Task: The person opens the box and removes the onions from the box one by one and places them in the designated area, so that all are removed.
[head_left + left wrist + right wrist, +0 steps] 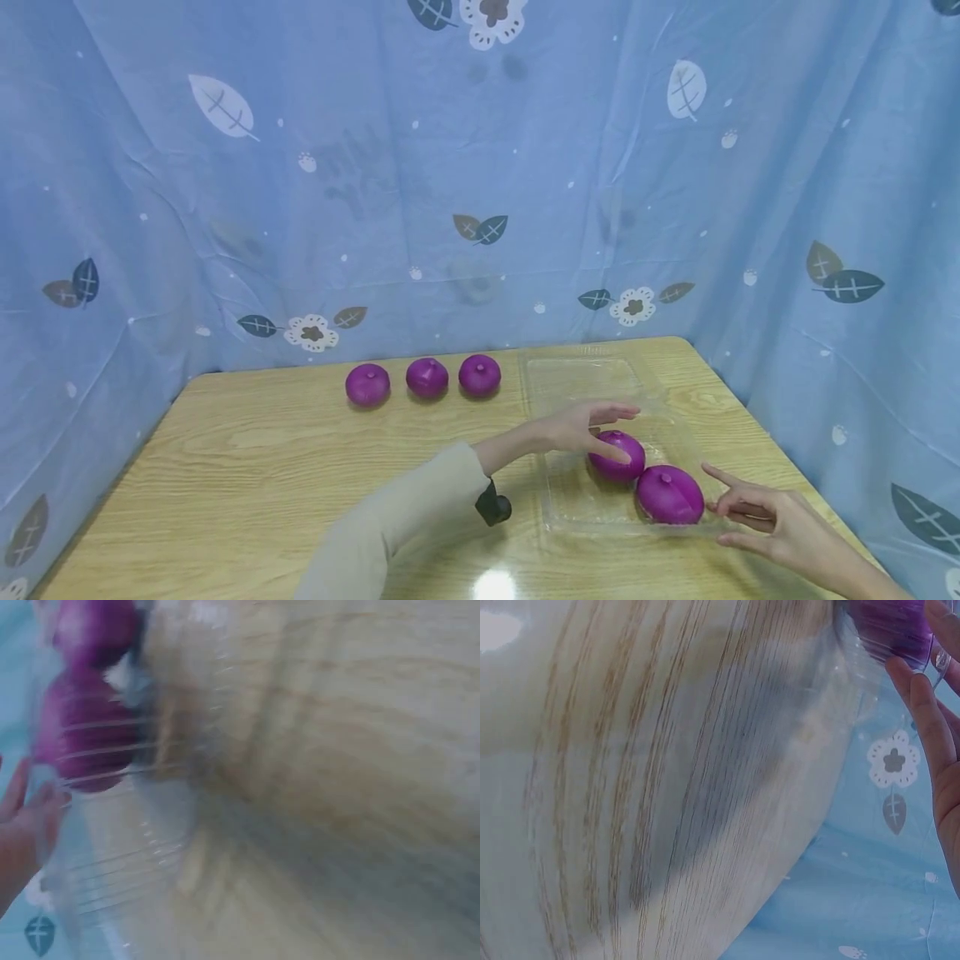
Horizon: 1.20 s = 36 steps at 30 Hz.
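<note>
Two purple onions sit in a clear plastic container (570,504), one onion (618,458) toward its middle and another onion (667,496) by its front right corner. My left hand (581,429) reaches in over the middle onion, its fingers stretched out and its thumb across the onion's front. At the container's right edge is my right hand (772,521), forefinger extended and fingertips by the rim. The right wrist view shows those fingers (926,712) beside the clear wall, with an onion (892,630) behind it. Blur softens the left wrist view.
Three more onions stand in a row along the back of the wooden table (300,475): a left onion (367,385), a middle onion (427,377) and a right onion (480,375). The container's lid (581,379) lies opened backward. A blue patterned curtain (420,183) surrounds the table.
</note>
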Tool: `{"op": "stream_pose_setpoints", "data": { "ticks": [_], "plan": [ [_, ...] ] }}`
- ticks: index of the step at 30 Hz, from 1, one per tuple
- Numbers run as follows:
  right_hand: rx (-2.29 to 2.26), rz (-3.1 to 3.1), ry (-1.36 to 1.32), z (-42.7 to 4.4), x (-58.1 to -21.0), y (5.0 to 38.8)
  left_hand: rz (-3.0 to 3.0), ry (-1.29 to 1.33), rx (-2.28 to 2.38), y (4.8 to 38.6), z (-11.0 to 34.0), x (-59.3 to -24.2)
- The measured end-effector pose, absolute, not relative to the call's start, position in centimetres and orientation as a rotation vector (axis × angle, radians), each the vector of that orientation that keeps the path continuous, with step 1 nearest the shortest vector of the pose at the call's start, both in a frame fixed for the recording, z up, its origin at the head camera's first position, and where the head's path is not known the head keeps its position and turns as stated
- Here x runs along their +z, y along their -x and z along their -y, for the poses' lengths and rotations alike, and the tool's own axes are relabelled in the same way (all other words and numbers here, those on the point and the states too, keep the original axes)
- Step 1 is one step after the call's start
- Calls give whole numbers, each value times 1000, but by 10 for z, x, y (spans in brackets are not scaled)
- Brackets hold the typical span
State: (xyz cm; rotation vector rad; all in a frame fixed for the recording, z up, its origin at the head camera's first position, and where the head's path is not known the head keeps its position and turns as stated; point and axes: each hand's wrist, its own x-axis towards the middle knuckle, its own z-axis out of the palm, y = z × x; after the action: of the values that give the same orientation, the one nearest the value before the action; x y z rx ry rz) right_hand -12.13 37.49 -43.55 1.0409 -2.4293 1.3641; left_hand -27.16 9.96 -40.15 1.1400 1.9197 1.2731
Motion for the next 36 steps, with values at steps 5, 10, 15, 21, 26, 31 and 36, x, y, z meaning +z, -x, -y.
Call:
{"op": "stream_pose_setpoints", "data": {
  "ticks": [5, 10, 15, 21, 26, 31, 36],
  "plan": [
    [1384, 2447, -1030, -375, -435, 122, -1916, -1086, 1390, 269, -101, -414],
    [1406, 2476, -1026, -375, -435, 121, -1947, -1099, 1282, 272, -101, -421],
    [1355, 2526, -1027, -375, -431, 123, -2010, -1083, 1141, 272, -103, -422],
    [1300, 2538, -1004, -374, -428, 124, -2137, -1269, 1000, 275, -107, -423],
    [1257, 2519, -990, -373, -428, 129, -2192, -1364, 874, 278, -102, -418],
    [1219, 2501, -990, -375, -426, 135, -2121, -1275, 1086, 277, -88, -403],
    [1292, 2512, -1025, -378, -425, 138, -2097, -1288, 1304, 272, -68, -387]
  ]
}}
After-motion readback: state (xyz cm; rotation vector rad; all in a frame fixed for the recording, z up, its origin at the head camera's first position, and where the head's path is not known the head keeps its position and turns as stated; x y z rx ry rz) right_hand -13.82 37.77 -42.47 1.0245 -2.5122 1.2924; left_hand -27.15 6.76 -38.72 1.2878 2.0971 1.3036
